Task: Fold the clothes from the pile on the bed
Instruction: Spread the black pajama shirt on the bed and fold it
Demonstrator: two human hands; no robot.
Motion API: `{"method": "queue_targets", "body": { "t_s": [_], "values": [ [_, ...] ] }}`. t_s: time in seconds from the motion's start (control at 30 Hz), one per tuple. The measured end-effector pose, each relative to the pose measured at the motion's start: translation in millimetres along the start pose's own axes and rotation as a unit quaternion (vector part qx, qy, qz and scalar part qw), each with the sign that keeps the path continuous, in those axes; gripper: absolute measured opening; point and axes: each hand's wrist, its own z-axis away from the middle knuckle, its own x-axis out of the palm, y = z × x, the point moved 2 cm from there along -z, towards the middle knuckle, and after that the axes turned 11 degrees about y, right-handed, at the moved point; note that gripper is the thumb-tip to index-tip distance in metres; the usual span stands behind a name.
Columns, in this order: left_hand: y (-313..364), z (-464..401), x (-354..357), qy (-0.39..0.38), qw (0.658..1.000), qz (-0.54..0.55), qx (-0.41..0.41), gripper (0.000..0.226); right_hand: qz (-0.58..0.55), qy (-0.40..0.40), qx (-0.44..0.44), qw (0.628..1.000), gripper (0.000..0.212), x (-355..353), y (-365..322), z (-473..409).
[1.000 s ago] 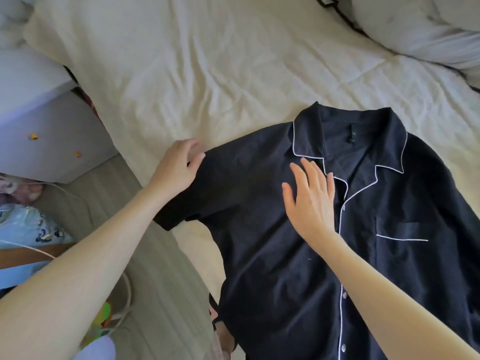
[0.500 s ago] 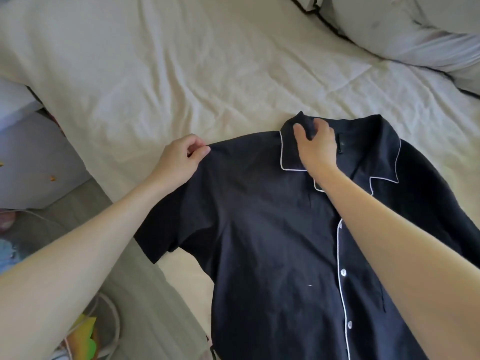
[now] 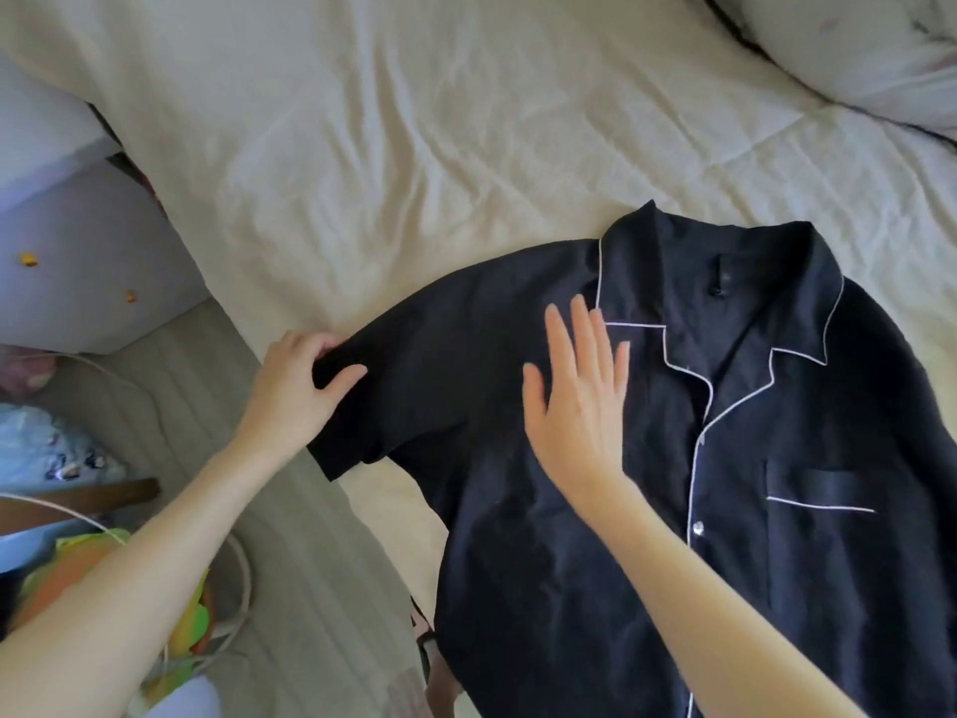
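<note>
Cream bedding (image 3: 362, 147), creased and sunlit, fills most of the view from the head camera, with a pale pillow (image 3: 854, 49) at the far right corner and a strip of grey floor (image 3: 290, 536) along the bed's near edge. On the sheet lies a dark navy pyjama shirt (image 3: 777, 588) with white piping, face up, collar pointing away from the person, buttons done and chest pocket showing — spread out but not yet folded.

At the shirt's short sleeve (image 3: 373, 406), which reaches the bed's edge, the left hand (image 3: 295, 386) grips the cuff end, fingers over the top and thumb curled onto the cloth. The right hand (image 3: 580, 401) lies flat on the chest panel just beside the collar (image 3: 725, 282), fingers straight and spread, holding nothing.

Judged from this one view, the work on this garment is at its opening stage: the shirt appears laid out and smoothed, and no fold has been made in sleeve, side or hem. The likely next step is to bring the held sleeve across the body, then the other side, then fold up the length. No pile of clothes and no finished stack is in view, so how much of the whole job remains cannot be told.
</note>
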Motion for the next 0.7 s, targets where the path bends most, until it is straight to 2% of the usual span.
{"method": "queue_targets", "body": {
  "t_s": [0.1,0.2,0.27,0.37,0.47,0.6,0.7],
  "values": [
    [-26,17,-4,-0.023,0.999,-0.041,-0.026,0.035,0.024,-0.048,-0.058,0.997,0.060,11,-29,56],
    [-31,14,-9,-0.027,0.996,-0.089,0.014,0.024,0.070,-0.105,-0.063,0.990,0.078,22,-40,79],
    [-26,0,-20,0.026,0.992,-0.118,0.027,0.023,0.090,-0.129,-0.061,0.986,0.087,26,-39,82],
    [-19,-19,-44,0.152,0.981,-0.117,-0.016,0.025,0.095,-0.146,-0.078,0.982,0.089,28,-40,85],
    [-11,-10,-49,0.185,0.980,-0.042,-0.055,0.027,0.076,-0.155,-0.095,0.980,0.081,26,-43,95],
    [2,64,-13,0.126,0.973,0.113,-0.160,0.020,0.064,-0.138,-0.072,0.986,0.067,12,-36,115],
    [12,134,35,-0.036,0.947,0.196,-0.251,0.027,0.077,-0.108,-0.017,0.991,0.060,-9,-9,137]
  ]
}}
